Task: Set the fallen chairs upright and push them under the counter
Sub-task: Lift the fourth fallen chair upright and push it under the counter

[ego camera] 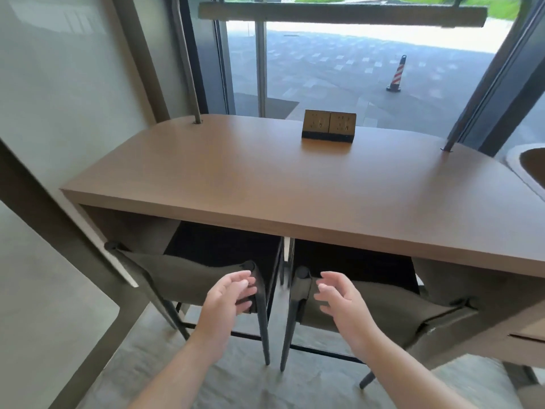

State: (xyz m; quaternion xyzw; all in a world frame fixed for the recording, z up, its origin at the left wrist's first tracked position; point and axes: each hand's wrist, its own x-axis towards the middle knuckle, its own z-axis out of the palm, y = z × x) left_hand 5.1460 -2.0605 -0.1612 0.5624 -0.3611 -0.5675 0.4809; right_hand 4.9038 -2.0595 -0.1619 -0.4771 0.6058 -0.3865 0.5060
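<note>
Two chairs with grey fabric backs and dark metal legs stand upright, side by side, their seats tucked under the brown wooden counter (295,184). The left chair (182,278) has its backrest at the counter's front edge; the right chair (392,308) sits likewise. My left hand (228,296) hovers at the right end of the left chair's backrest, fingers relaxed and slightly curled, holding nothing. My right hand (339,299) hovers at the left end of the right chair's backrest, fingers spread, also holding nothing.
A socket block (328,125) stands on the counter's far side by the window. Metal posts (188,60) rise from the counter's corners. A grey wall panel is on the left. Outside the glass stands a striped traffic cone (396,73). A round surface (530,166) shows at the right edge.
</note>
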